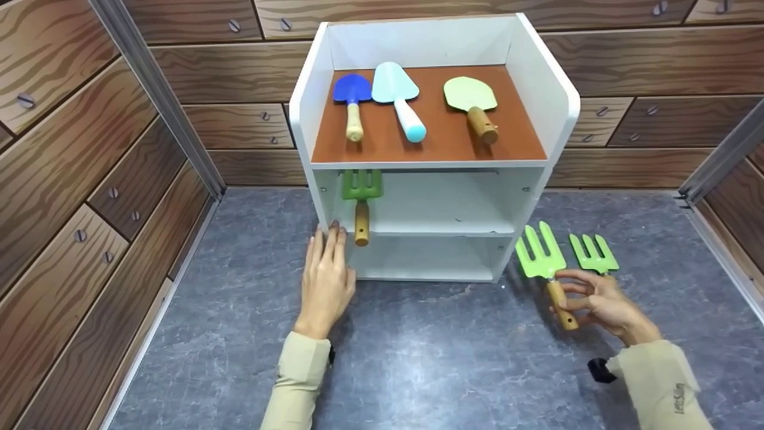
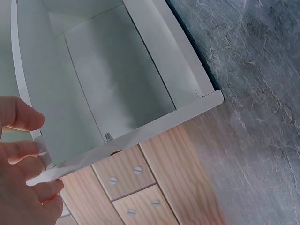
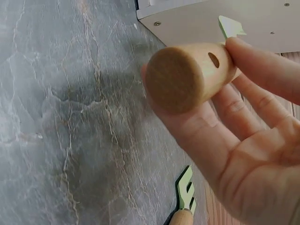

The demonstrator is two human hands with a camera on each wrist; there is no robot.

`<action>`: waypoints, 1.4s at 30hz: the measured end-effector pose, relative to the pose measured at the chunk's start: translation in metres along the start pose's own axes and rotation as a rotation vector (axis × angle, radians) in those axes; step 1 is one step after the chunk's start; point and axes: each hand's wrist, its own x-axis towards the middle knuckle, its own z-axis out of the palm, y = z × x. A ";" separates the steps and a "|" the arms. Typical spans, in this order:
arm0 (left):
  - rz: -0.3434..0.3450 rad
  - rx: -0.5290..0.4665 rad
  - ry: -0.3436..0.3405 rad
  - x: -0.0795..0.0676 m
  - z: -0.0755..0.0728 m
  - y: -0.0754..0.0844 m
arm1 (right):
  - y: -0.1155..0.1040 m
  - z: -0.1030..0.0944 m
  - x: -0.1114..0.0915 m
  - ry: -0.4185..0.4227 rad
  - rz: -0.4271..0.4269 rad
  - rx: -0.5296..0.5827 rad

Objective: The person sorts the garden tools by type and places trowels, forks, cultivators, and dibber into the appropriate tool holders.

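My right hand [image 1: 609, 307] grips the wooden handle of a light green hand fork [image 1: 542, 263], raised right of the white shelf unit [image 1: 552, 77], tines toward it. Its round handle end [image 3: 173, 82] fills the middle of the right wrist view. A smaller green fork [image 1: 595, 255] lies on the floor just beyond that hand. My left hand [image 1: 325, 283] rests with extended fingers on the unit's left front edge; in the left wrist view its fingers [image 2: 33, 164] straddle the panel edge. Close by, a darker green fork [image 1: 362, 190] lies on the middle shelf, its handle sticking out.
On the brown top shelf lie a blue trowel [image 1: 353, 89], a pale turquoise trowel [image 1: 394, 83] and a pale green trowel [image 1: 470, 94]. Wood-patterned walls [image 1: 239, 71] enclose the grey marbled floor [image 1: 412, 358] at the back and sides.
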 end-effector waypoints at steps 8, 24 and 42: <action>-0.010 -0.006 -0.006 -0.001 0.000 0.000 | 0.002 0.000 -0.003 -0.032 -0.064 0.013; -0.012 -0.015 0.002 0.000 0.000 0.002 | 0.019 -0.002 -0.006 -0.073 -0.211 0.022; 0.003 -0.002 0.003 0.000 0.000 0.000 | 0.023 -0.001 -0.007 -0.169 -0.302 0.108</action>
